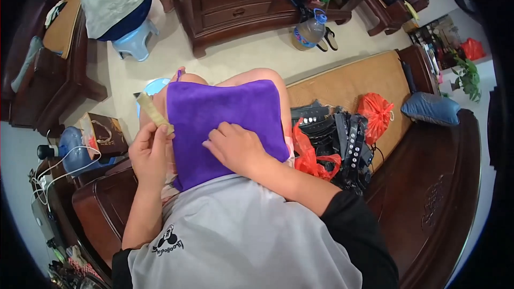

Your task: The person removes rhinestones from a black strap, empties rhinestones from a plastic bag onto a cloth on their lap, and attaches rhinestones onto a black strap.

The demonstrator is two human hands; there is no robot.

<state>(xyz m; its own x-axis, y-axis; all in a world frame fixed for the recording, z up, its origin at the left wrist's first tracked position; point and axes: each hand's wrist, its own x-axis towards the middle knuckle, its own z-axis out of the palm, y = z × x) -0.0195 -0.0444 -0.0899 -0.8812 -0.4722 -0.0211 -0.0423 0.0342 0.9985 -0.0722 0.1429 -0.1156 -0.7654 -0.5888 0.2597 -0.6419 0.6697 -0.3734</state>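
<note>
A purple cloth point(230, 107) is spread over my lap. In my left hand point(150, 152), at the left edge of the cloth, a flat pale-yellow strip point(152, 112) is pinched between thumb and fingers; what it is made of I cannot tell. My right hand point(233, 147) rests palm down on the middle of the cloth, its fingers loosely bent and apart, with nothing visible in it. Whether anything lies under that palm is hidden.
To my right on the bench mat point(348, 77) lie black studded straps point(348, 144), an open red plastic bag point(313, 155) and a tied red bag point(375, 115). A person point(115, 0) sits on a blue stool point(134, 43) at upper left. A large bottle point(309, 33) stands ahead.
</note>
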